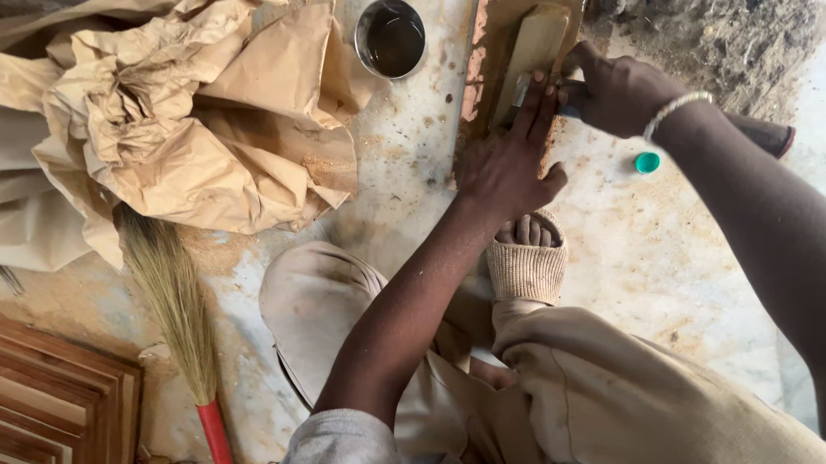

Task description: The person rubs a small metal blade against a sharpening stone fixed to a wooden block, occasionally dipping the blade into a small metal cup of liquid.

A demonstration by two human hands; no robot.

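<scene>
A long tan block, like a sharpening stone (535,46), lies on a brown wooden board (495,43) on the floor. My left hand (512,158) presses its fingertips down on a small flat metal blade (522,89) at the block's near end. My right hand (619,88), with a pale beaded bracelet at the wrist, grips the same blade from the right side. My sandalled foot (526,254) rests on the floor just below the left hand.
A steel bowl of dark liquid (390,37) stands left of the board. Crumpled brown paper (170,114) covers the upper left. A grass broom with a red handle (177,315) lies at lower left beside carved wood panels (41,397). A green bottle cap (647,162) sits to the right.
</scene>
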